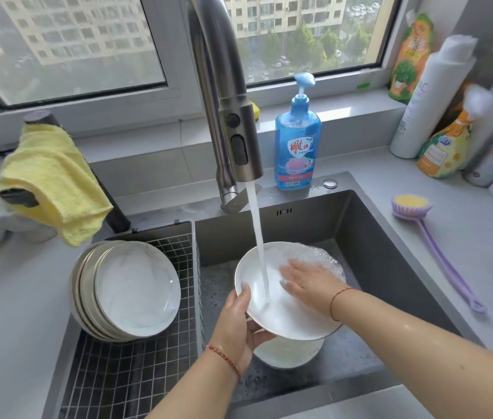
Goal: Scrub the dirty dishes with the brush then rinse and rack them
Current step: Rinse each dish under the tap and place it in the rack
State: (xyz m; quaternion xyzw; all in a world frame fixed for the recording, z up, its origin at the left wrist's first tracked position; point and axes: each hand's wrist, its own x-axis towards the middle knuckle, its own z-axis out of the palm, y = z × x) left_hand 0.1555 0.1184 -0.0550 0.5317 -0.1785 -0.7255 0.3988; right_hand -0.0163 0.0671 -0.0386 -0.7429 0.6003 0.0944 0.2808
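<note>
Left hand (pixel 239 325) grips the tilted plate (pixel 272 309) under the faucet stream (pixel 258 237) so water runs off. Right hand (pixel 308 282), fingers flat, rubs its face; the brush (pixel 438 252) lies unused on the table (pixel 466 243).

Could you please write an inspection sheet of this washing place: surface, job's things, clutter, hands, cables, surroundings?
Surface: grey counter around a dark sink; suds on the sink floor.
Job's things: plate held under the running tap; another dish below it; stacked plates lean in the wire rack; brush lies on the counter, untouched.
Clutter: soap bottle, yellow cloth, bottles at the right.
Hands: left hand grips the plate's rim; right hand lies flat on the plate's face.
Cables: nothing seen.
Surroundings: window with buildings outside.
</note>
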